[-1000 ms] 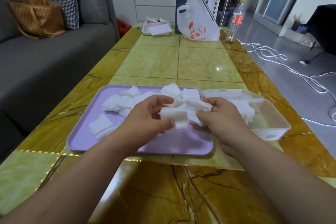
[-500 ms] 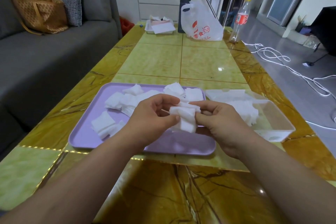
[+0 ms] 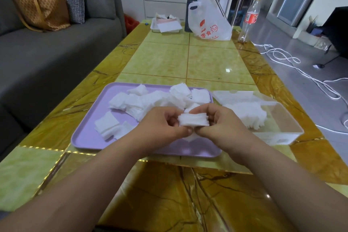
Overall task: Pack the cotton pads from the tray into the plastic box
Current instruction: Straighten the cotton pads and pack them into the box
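Note:
A lilac tray (image 3: pixel 88 137) lies on the table with several loose white cotton pads (image 3: pixel 135 101) spread over its far half. Both hands hover above the tray's right side. My left hand (image 3: pixel 160 128) and my right hand (image 3: pixel 220 124) pinch a squared-up stack of cotton pads (image 3: pixel 194 119) between them, fingertips nearly touching under it. To the right of the tray stands the clear plastic box (image 3: pixel 282 133), open, with more pads (image 3: pixel 250 115) piled in its left end.
The box's flat lid (image 3: pixel 235 95) lies just behind it. At the table's far end are a white plastic bag (image 3: pixel 209 22), a dark flask (image 3: pixel 191 5), a bottle (image 3: pixel 250 19) and a small white tray (image 3: pixel 165 26). A grey sofa (image 3: pixel 47 58) runs along the left; white cables (image 3: pixel 293 66) lie on the floor at right.
A loose, fanned bunch of pads held between my hands has been pressed together into a neat compact stack. Both hands stayed above the tray's right side.

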Available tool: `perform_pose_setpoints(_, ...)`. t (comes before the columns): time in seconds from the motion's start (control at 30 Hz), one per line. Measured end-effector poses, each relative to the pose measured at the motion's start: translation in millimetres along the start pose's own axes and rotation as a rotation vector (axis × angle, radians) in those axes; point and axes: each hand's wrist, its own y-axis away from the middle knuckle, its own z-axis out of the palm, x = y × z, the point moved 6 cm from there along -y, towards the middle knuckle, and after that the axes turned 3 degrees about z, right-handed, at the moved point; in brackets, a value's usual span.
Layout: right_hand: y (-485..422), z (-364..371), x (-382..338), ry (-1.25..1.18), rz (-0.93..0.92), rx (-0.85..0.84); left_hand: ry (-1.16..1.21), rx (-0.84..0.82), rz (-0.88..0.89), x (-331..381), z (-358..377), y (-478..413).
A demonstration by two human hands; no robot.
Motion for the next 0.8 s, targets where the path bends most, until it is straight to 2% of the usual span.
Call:
perform_pose_setpoints(0.17, 0, 19, 8, 0.037, 0.019, 0.027, -0.189, 0.013, -0.019, -8, 0, 1)
perform_pose_setpoints(0.43, -6, 29, 10, 0.027, 0.025, 0.183, -0.259, -0.001, 0.012, -9, 3, -1)
perform_pose_setpoints(0.67, -8, 39, 9, -0.029, 0.045, 0.162, -0.293, -0.009, 0.071, -5, 6, 0)
perform_pose_setpoints(0.8, -5, 27, -6, -0.100, -0.026, 0.119, -0.256, 0.093, 0.122, 4, -6, 1)
